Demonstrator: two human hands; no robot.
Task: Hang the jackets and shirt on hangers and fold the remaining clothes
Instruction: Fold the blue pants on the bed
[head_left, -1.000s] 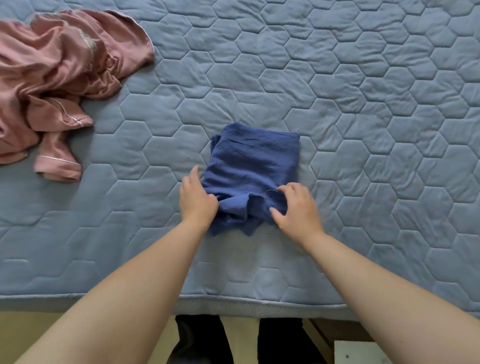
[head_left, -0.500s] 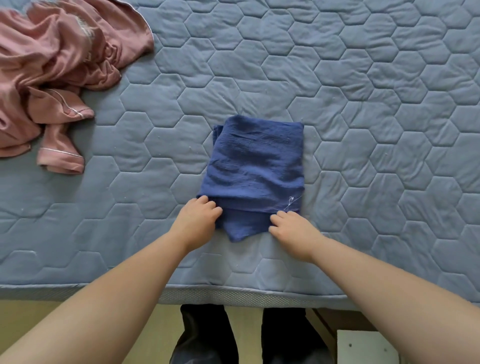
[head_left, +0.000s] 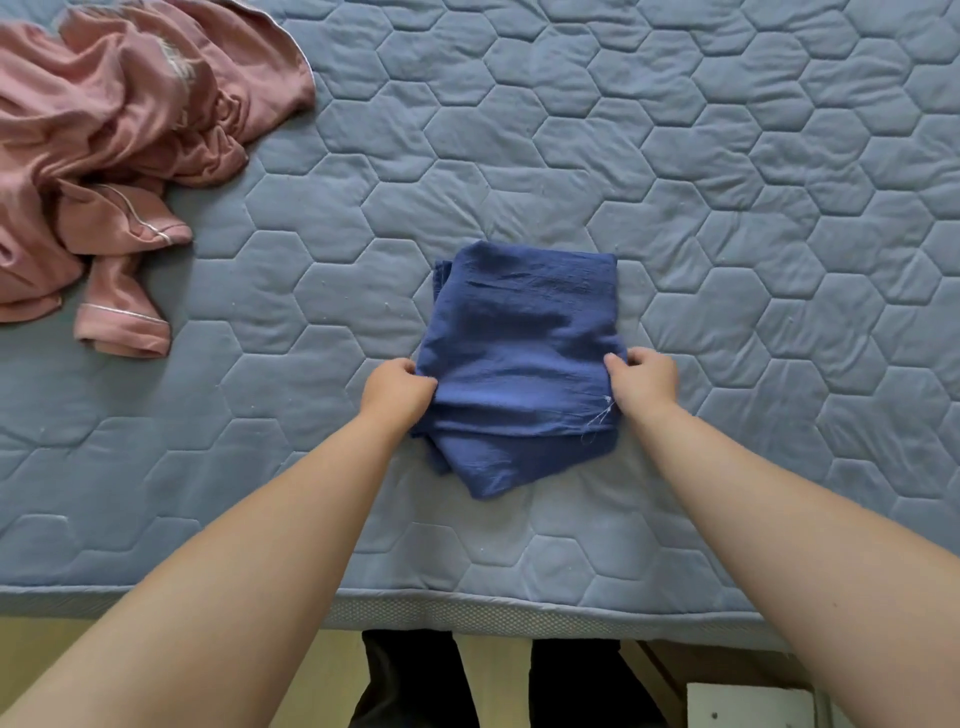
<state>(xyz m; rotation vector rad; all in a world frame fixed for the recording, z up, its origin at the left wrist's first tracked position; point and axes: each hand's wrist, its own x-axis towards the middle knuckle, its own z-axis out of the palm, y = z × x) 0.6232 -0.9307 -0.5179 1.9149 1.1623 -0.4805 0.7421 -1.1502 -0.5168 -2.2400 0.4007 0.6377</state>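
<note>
A dark blue garment (head_left: 524, 353) lies folded into a small rectangle on the blue quilted mattress (head_left: 727, 208), with a loose flap sticking out at its near edge. My left hand (head_left: 396, 387) grips the fold's left side with curled fingers. My right hand (head_left: 644, 379) grips its right side, near a dangling white thread. A crumpled pink satin garment (head_left: 114, 145) with pale piping lies in a heap at the far left, apart from both hands.
The mattress's near edge (head_left: 467, 613) runs across the bottom, with yellowish floor, my dark trouser legs and a white box corner (head_left: 753, 706) below it. Bare quilted surface stretches to the right and behind the blue fold.
Both hands moved from the blue fold's near edge out to its left and right sides and now grip it there. The fold looks a bit flatter and squarer.
</note>
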